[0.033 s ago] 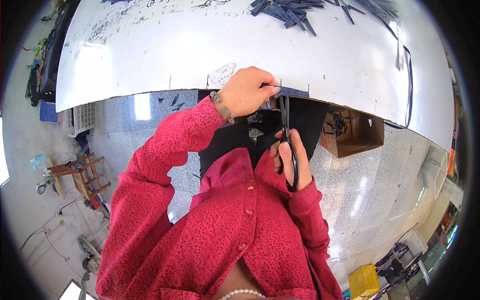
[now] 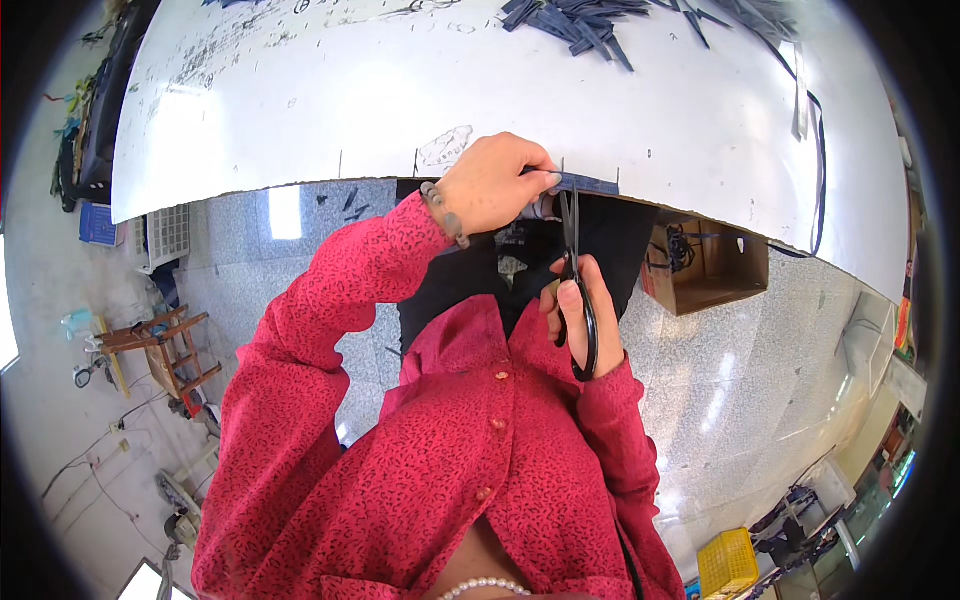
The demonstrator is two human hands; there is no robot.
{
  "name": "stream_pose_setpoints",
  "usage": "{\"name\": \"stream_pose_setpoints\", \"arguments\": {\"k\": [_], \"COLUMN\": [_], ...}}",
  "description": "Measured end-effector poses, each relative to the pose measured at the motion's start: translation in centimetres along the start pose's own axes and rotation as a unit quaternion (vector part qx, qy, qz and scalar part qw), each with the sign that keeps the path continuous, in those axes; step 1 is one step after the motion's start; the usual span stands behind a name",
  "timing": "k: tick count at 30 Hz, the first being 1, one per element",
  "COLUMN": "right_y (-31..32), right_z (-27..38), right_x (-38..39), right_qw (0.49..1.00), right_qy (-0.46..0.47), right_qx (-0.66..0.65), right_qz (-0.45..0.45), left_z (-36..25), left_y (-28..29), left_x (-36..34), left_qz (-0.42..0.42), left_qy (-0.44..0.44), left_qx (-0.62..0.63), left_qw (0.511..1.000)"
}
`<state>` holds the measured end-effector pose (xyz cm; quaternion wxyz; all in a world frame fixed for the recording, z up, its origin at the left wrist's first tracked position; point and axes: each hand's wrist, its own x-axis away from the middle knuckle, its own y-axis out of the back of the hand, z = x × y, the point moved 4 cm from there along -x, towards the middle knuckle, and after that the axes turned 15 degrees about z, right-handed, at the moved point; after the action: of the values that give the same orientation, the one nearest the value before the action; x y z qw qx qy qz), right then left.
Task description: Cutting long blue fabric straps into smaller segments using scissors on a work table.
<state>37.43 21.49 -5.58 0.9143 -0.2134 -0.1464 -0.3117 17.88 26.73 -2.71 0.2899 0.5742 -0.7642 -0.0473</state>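
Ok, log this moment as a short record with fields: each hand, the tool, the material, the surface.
left hand: pinches the dark fabric strip at the table edge
right hand: grips the scissors' handles
scissors: black, blades pointing up at the strip
dark fabric strip: lies along the near edge of the table
white table: scuffed
pile of dark strips: at the table's far side

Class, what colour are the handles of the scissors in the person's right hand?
Black: the scissors have black handles, seen best in the head view.
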Motion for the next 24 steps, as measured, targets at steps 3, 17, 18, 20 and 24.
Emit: {"name": "stream_pose_setpoints", "arguments": {"k": [3, 17, 18, 20, 24], "right_y": [0.0, -0.9, -0.8, -0.4, 0.2], "right_z": [0.1, 1.7, 1.8, 1.7, 2.3], "right_x": [-0.8, -1.7, -1.7, -1.8, -2.1], "right_qw": [1.000, 0.995, 0.995, 0.994, 0.990], "right_qy": [-0.009, -0.072, -0.080, -0.082, -0.089], "right_qx": [0.001, -0.010, -0.006, 0.019, 0.078], "right_qz": [-0.019, -0.064, -0.067, -0.074, -0.076], "left_z": [-0.2, -0.2, -0.4, -0.8, -0.6], "left_y": [0.1, 0.4, 0.6, 0.9, 1.3], "left_x": [0.1, -0.3, -0.4, -0.6, -0.9], "left_qz": [0.009, 0.034, 0.036, 0.048, 0.046], "left_qy": [0.010, -0.002, -0.001, -0.008, -0.023], "left_qx": [-0.001, -0.033, -0.033, -0.059, -0.063], "left_qw": [1.000, 0.999, 0.999, 0.997, 0.997]}}
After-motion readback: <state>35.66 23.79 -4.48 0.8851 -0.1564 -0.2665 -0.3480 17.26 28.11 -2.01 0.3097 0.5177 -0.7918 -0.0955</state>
